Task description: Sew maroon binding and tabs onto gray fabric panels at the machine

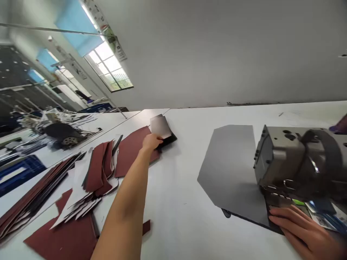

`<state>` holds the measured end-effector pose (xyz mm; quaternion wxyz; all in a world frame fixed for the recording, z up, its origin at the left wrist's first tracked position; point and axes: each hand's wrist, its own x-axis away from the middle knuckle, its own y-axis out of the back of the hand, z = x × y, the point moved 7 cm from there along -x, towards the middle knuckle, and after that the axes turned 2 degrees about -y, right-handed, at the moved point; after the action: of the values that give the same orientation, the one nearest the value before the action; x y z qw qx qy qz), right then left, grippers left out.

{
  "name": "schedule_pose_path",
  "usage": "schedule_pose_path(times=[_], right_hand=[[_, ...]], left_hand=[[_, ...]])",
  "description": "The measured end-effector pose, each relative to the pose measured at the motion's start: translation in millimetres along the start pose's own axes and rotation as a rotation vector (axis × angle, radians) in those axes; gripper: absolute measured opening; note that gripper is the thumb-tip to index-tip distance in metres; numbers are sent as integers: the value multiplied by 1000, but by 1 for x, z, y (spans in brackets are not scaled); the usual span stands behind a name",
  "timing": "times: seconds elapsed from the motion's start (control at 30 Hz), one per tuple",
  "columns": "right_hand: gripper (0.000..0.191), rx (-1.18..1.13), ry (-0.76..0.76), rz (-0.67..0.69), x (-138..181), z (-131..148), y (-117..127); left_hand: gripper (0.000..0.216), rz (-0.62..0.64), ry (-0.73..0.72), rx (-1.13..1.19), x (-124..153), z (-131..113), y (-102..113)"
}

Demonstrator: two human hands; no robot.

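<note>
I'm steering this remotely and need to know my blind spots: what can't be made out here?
In the head view:
- Small grey piece: lower edge partly covered by the left hand.
- Grey panel: right part hidden by the machine.
- Machine: right end cut off by the right edge.
- Right hand: lower part cut off by the bottom edge.
- Background machinery: details blurred.

Nothing legible from here. Dark marks run down the pale printed strip (pixel 107 29) by the near window (pixel 111 66), too smeared to read. Same for the second strip (pixel 78 69) further back. Blue crate (pixel 38 164) at left carries a white patch (pixel 13 174), no characters I can make out. Small dark print on a white label (pixel 323 219) near the machine (pixel 284 155), also unreadable.
</note>
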<state>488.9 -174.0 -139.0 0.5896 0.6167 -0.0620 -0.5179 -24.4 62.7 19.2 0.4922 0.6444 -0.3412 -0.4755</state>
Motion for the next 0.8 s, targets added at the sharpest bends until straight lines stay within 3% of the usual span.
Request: schedule_pose_path(times=[0.1,0.17,0.2,0.27,0.33,0.4,0.47,0.53,0.67,0.8], right_hand=[[28,-9,-11,8,-9,8,6],[27,-69,-49,-10,-18,10,13],[27,-97,-79,-20,-21,10,16],[28,-129,-144,-37,-24,7,20],[28,-136,-183,-27,-22,3,20],[29,-134,-193,9,-19,1,17],[31,-138,-190,53,-16,-1,13],[31,-148,-188,87,-15,-1,9],[30,-195,-190,116,-19,-1,6],[30,-242,-187,97,-22,0,9]], left_hand=[[29,-243,-13,19,12,-14,37],[35,-461,-105,56,33,-43,56],[36,-547,-198,83,49,-64,60],[35,-589,-466,131,92,-115,48],[36,-503,-863,191,152,-170,19],[39,-414,-1170,183,218,-209,-13],[37,-344,-1321,134,268,-229,-39],[34,-310,-1365,117,298,-234,-51],[35,-189,-1412,233,308,-228,-50],[29,158,-1369,396,279,-220,-54]])
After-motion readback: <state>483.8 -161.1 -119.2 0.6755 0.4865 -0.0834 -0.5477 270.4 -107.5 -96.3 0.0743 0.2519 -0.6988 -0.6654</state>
